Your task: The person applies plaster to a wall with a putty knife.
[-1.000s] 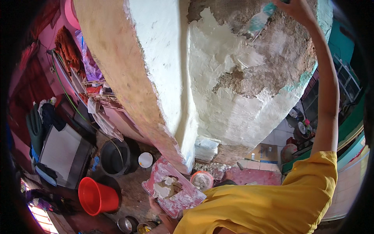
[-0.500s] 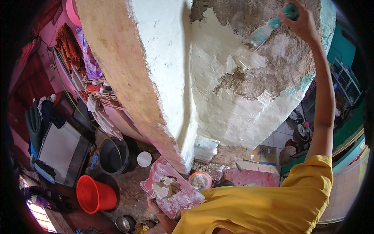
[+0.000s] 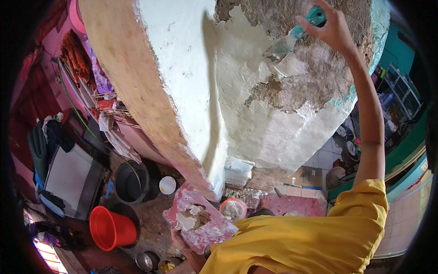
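Note:
Up at the wall, my right hand (image 3: 336,31) is closed around the teal handle of a putty knife (image 3: 284,46). Its smeared blade lies against the wall (image 3: 246,55), at the border between smooth off-white filler and rough brown bare plaster. Low in front of me, my left hand (image 3: 181,244) grips the edge of a red, white-smeared plasterer's board (image 3: 223,229) from beneath; most of its fingers are hidden under it. A lump of off-white filler (image 3: 186,221) sits on the board. Beside the board stands a round tub of filler (image 3: 233,210) with an orange-red rim.
On the floor to the left are a red bucket (image 3: 112,229), a black bucket (image 3: 131,182) and a white lid-like disc (image 3: 167,185). Metal pots (image 3: 147,261) stand near the lower edge. A protruding wall corner (image 3: 169,86) divides the view. Cardboard (image 3: 306,177) lies at right.
My right hand has moved the putty knife leftward along the wall, onto the filler's edge. The view has shifted slightly. The left hand and board stay nearly in place.

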